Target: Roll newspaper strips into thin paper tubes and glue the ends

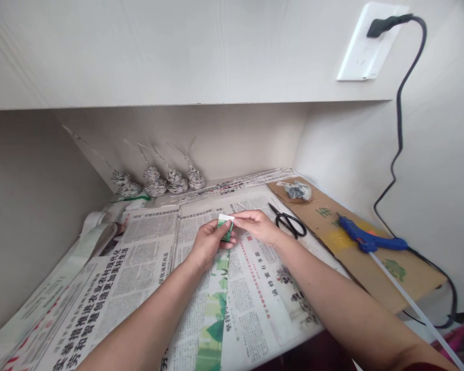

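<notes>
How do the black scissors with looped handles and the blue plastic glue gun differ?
The black scissors with looped handles look smaller here than the blue plastic glue gun. The scissors lie mostly on printed newspaper, while the gun rests on brown cardboard. A long pale rod sticks out of the gun; the scissors have none. Both lie unheld, right of the right hand.

- Across the top, a broad white panel point(158, 51) — smooth, faintly streaked, cut straight along the bottom.
- Beneath and farther in, a pale back wall point(239, 136), softly shaded under the overhang.
- At the left, a grey side wall point(31, 165), noticeably darker.
- At the right, a whiter side wall point(441, 149) — brighter, evenly lit.
- High up on the right, a white socket plate point(358, 56).
- Below, a light tabletop point(213, 184), mostly covered.
</notes>
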Demonstrator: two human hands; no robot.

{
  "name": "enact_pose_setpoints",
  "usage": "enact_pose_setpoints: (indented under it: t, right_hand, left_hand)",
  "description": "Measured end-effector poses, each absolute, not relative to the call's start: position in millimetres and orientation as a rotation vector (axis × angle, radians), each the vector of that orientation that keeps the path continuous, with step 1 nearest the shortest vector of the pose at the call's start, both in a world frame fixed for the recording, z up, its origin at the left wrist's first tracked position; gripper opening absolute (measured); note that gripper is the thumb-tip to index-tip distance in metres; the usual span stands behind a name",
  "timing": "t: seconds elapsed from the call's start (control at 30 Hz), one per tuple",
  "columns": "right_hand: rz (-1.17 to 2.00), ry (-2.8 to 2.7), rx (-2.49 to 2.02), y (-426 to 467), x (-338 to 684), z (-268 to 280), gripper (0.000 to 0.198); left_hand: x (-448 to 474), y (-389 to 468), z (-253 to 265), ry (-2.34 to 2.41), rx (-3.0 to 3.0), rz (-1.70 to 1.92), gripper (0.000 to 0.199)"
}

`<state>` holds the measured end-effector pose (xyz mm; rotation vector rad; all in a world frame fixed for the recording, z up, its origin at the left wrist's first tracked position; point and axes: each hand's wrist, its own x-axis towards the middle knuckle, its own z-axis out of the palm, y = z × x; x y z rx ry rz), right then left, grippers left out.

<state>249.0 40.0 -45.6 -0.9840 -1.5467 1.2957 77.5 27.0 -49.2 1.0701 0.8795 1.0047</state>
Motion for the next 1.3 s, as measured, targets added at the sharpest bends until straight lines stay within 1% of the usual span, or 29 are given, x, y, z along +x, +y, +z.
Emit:
enact_pose_setpoints:
  t: [0.2,0.37,0.47,0.83,1.07,1.3]
  right_hand:
    - [1.302,-1.488,-0.894,39.0,250.5,-40.1,0.04]
    - [1.39,-1.49,-1.038,36.1,248.6,-42.9,0.043]
    - [1.384,-1.495,-1.06,33.1,246.0,-43.1,0.044]
    - [1.312,-1.535,-0.985,28.5,238.9,-35.1,0.03]
    - [1.344,-1.497,-1.032,27.1,241.8,-32.5,0.033]
    - [1.422,-1.381,-1.063,33.9,245.7,-40.1,0.03]
  left_hand:
    - [76.7,23.7,-44.2,0.864,1.057,1.026,0.035]
    - [76.8,22.9,-44.1,0.847,1.049,1.001,0.036]
    - [77.5,22.4,-43.4,0.855,1.046,0.995,0.037]
    - [77.8,22.0,-43.9,0.958,1.077,0.998,0.041]
    - [79.6,19.8,-42.2,0.972,1.101,0.972,0.041]
    - [82.0,13.0,-36.2,0.902,1.082,0.927,0.037]
